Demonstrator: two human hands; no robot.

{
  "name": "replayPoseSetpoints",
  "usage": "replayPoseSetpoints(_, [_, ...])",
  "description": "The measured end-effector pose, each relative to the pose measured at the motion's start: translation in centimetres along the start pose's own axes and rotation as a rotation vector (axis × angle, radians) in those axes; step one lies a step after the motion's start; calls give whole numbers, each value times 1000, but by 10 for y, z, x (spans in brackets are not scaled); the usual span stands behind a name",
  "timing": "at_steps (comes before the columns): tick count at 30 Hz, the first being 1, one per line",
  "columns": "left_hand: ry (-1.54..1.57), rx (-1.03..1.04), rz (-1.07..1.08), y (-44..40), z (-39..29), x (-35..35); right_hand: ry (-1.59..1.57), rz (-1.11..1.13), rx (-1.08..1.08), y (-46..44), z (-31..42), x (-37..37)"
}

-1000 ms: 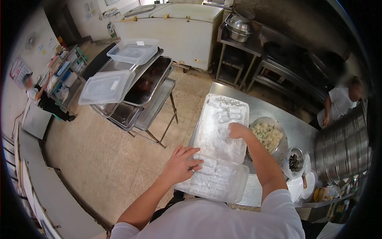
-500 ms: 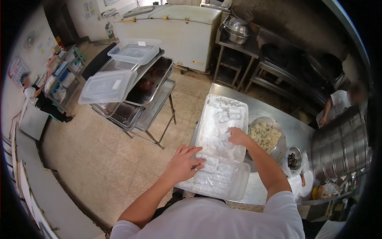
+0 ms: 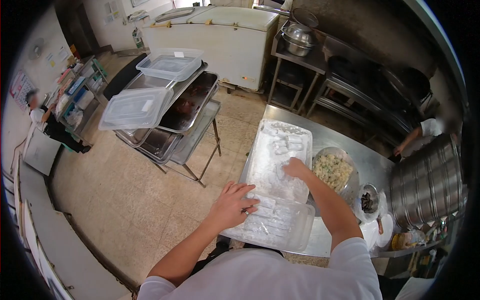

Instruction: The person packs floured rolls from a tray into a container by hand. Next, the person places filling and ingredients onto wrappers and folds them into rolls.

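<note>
At one powdery tray (image 3: 261,167) the right hand (image 3: 298,169) is curled, at one container (image 3: 304,231) the left hand (image 3: 231,206) part-open, grips unclear

On my feed I've got a tray (image 3: 261,167) on the worktop (image 3: 376,152), container (image 3: 303,229) just in front of it, bowl (image 3: 353,187) on the tray's right, steamer stack (image 3: 425,180) further right, pan stand (image 3: 196,136) off left, freezer (image 3: 210,45) way behind.

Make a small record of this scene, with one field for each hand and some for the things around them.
Left hand: open, at the upper-left side of the clear container
Right hand: in the white-powdered tray, fingers down; grip unclear
Clear container: rows of white-coated pieces
Right of tray: metal bowl with pale chunky food
Surface: steel table
</note>
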State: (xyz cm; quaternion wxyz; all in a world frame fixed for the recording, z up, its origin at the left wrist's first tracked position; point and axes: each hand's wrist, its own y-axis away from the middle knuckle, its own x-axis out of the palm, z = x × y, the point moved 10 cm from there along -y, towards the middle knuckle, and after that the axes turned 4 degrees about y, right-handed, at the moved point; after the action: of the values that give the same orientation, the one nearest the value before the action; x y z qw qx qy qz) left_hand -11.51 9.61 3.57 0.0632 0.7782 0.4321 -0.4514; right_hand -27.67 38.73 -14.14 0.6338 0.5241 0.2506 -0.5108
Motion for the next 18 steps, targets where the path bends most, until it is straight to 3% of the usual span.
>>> replayPoseSetpoints(3, [5, 1, -4, 0, 0, 0, -15, -1, -163, -8, 33, 11])
replayPoseSetpoints(9, [1, -1, -3, 0, 1, 2, 9, -72, -118, 5, 54, -4])
replayPoseSetpoints(11, [-5, 0, 1, 1, 1, 2, -12, -142, -200, 21, 59, -18])
replayPoseSetpoints(15, [-17, -1, 0, 3, 3, 5, 142, -126, -434, 28, 35, 11])
replayPoseSetpoints(18, [17, -11, 13, 3, 7, 9, 15, -195, -429, 37, 15, -5])
